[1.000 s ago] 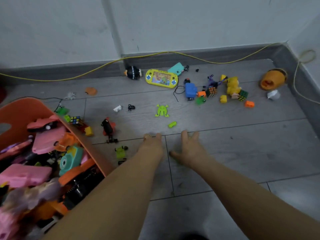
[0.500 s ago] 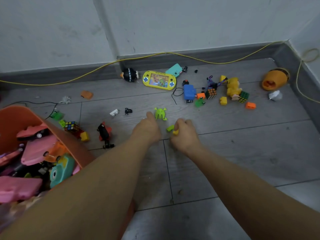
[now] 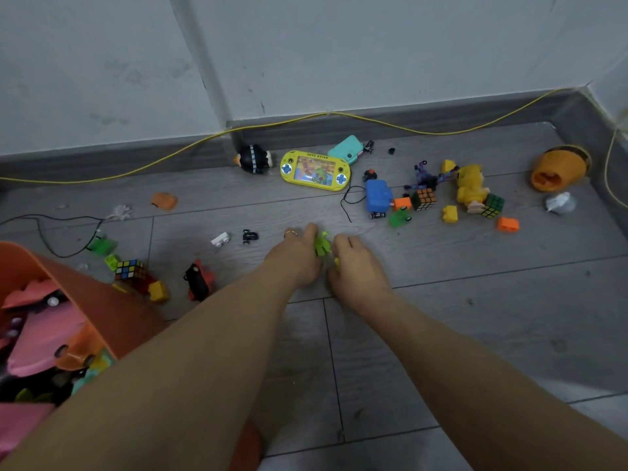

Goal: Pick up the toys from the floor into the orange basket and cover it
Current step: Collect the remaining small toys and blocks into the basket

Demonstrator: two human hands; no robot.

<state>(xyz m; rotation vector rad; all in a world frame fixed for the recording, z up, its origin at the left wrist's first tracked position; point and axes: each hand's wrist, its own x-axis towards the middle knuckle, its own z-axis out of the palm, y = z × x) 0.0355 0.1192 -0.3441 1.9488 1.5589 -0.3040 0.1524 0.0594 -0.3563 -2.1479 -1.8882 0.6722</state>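
Mid-floor, the left hand (image 3: 295,256) pinches the green frog toy (image 3: 322,244); the right hand (image 3: 356,266) curls round a small yellow-green piece (image 3: 336,263). Secure both grips before swinging left to the orange basket (image 3: 112,321) at the floor's near-left corner.

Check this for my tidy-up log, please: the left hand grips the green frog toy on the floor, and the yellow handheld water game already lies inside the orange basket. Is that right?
Not quite. The left hand does grip the green frog toy, but the yellow handheld water game is not in the orange basket: the head view shows it lying on the floor near the wall, beside a teal toy.
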